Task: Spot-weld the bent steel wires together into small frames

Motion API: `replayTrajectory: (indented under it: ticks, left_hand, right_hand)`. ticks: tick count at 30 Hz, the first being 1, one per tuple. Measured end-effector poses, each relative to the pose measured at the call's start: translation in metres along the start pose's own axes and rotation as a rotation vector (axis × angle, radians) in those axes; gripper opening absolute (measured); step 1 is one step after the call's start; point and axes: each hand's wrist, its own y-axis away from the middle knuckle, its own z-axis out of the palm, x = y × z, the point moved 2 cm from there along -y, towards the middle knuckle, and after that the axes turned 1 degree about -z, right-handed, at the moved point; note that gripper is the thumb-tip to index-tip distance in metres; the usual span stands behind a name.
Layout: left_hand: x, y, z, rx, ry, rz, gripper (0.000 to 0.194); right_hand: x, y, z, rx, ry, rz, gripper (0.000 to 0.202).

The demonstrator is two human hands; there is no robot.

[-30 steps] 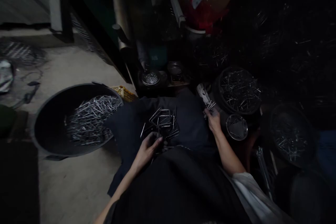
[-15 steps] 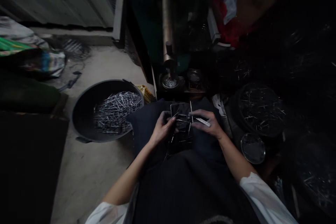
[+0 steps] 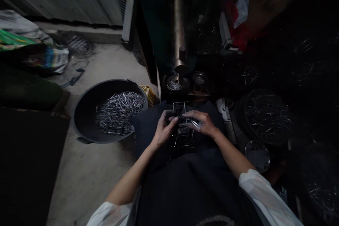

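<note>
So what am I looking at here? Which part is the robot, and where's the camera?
There is no robot: these are a person's bare hands, seen from a camera on their head looking forward and down. The left hand and right hand meet at a bent wire piece; the right also holds thin metal rods. How the left grips is hard to see. More wire pieces lie on dark cloth over the lap. A black tub of metal pieces stands to the left, a dark round container of similar ones to the right.
</note>
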Motion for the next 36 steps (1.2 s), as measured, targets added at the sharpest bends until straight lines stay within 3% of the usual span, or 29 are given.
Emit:
replayTrajectory:
  ticks: [20,36]
  left_hand:
    - [-0.008,-0.019,-0.005,-0.032,0.080,0.022,0.036]
    - [-0.001,-0.040,-0.005,-0.050,0.132,0.061,0.039]
  right_hand:
    - [0.009,-0.016,-0.002,0.018,-0.054,0.014,0.036]
    - [0.015,-0.039,-0.015,0.000,-0.088,-0.006,0.035]
